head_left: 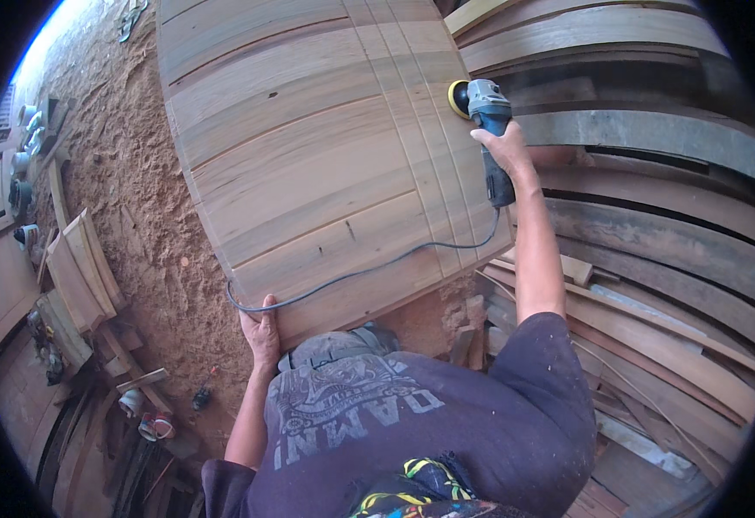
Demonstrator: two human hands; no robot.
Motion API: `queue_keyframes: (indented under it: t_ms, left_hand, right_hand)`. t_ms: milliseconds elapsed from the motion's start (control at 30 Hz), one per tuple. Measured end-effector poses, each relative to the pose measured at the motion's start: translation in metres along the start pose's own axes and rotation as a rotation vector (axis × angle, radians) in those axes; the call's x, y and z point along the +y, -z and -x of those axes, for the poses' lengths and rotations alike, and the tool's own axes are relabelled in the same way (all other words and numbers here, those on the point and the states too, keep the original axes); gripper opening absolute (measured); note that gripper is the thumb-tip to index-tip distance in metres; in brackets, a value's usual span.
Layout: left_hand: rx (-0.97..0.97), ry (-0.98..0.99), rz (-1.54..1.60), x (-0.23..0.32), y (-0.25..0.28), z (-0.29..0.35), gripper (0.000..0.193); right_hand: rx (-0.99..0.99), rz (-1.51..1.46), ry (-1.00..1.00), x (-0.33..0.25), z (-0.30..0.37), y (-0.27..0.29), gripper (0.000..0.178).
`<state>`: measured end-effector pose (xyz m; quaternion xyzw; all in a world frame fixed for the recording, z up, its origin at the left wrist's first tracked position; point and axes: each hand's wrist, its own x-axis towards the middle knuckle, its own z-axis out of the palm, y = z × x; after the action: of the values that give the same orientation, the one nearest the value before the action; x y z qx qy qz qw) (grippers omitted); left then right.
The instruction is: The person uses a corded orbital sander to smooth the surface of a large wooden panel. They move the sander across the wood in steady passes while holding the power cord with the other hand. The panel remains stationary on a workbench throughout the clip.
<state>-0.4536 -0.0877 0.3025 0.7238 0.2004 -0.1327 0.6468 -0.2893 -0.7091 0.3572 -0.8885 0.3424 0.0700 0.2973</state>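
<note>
My right hand (509,151) is wrapped round the body of a blue-and-grey angle grinder (491,116) at the panel's far right side. Its round yellow-rimmed pad (459,99) is tilted on edge at the wood; whether it touches or spins I cannot tell. Beneath lies a large wooden panel (308,164) with grooves between its boards and a few dark marks. My left hand (262,332) grips the panel's near left corner, thumb on top and fingers hidden. From the grinder a dark cord (369,269) runs across the panel and drops over the left edge beside my left hand.
Long stacked boards (637,129) crowd the right side, close to the grinder. Sawdust (153,198) covers the ground to the left. Further left are wood offcuts (88,268), a power tool (45,345) and several round pale objects. A grey cap (334,348) shows at the panel's near edge.
</note>
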Motion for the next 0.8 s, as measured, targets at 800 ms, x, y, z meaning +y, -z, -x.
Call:
queue_keyframes:
  t_ms: [800]
  left_hand:
    - [0.032,0.076,0.000,-0.015,-0.009,-0.009,0.065]
  right_hand:
    - [-0.422,0.100,0.531,-0.278,0.224,-0.193,0.063]
